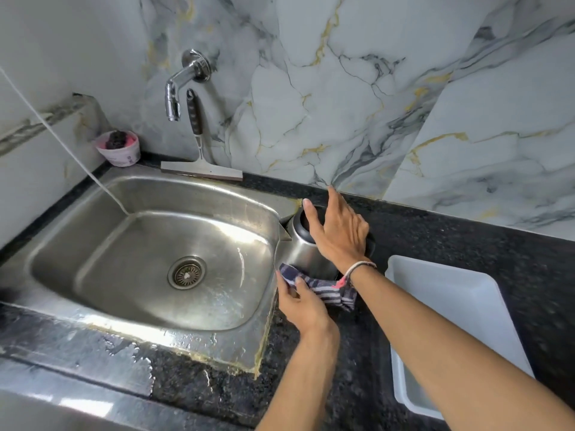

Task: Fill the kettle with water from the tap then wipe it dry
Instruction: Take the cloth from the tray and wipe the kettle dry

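Reaching in from the lower right, two bare forearms cross the dark speckled counter (357, 353). Left hand (300, 301) lies nearest, fingers and thumb pinched on a blue-and-white striped cloth (323, 289), which it presses against the lower front of the kettle. Cloth trails rightward under the right wrist. A thread bracelet (357, 269) with a pink tassel circles that wrist.

White plastic tray (466, 321) sits on the counter to the right of the arms, just beside the right forearm.

Kettle (306, 251): steel body, dark top, standing on the counter at the right-hand edge of the sink, touching or nearly touching its rim. Right hand (339, 228) is spread open, fingers splayed, palm laid on the kettle's upper side and top; not gripping anything.

Steel sink (149, 253) fills the left half, drain (186, 272) at centre, wet sheen on the basin floor. A white cord (62, 135) slants down from the upper left into the basin.

Further back, a squeegee (199, 150) leans upright against the marble wall (373, 88), blade resting on the sink's rear edge. A small pink tub (119, 149) with a dark scrubber inside stands in the back left corner. Chrome tap (183, 82) projects from the wall above the sink; no water seen running.
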Demonstrator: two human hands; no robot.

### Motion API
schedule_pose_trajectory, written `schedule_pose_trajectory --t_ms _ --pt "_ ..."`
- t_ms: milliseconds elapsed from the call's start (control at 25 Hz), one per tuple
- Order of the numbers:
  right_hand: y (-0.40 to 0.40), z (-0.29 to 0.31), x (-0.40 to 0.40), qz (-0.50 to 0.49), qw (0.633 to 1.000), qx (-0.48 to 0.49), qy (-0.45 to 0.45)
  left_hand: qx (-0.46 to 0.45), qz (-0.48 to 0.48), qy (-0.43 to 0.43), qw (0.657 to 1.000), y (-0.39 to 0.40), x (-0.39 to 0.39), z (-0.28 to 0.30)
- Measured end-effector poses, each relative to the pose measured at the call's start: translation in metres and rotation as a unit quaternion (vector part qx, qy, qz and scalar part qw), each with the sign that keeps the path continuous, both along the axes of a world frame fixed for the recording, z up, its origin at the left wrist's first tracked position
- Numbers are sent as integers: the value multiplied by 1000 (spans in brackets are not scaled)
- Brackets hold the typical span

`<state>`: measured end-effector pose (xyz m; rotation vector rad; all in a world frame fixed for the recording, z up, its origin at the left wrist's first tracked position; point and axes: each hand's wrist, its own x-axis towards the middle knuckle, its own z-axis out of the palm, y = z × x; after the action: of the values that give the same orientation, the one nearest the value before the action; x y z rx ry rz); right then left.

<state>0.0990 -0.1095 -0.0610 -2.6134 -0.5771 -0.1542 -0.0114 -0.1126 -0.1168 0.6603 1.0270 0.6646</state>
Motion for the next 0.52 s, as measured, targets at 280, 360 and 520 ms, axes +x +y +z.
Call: schedule_pose_trajectory --t_ms 280,360,520 --pt "-60 35 -14 91 879 377 276 -120 -116 -167 972 47 -23 108" --pt "-82 43 -22 119 830 385 386 -118 -250 -138 951 37 -17 119" --pt "-139 51 -26 61 825 432 359 -16 -430 -80 899 -3 0 120"
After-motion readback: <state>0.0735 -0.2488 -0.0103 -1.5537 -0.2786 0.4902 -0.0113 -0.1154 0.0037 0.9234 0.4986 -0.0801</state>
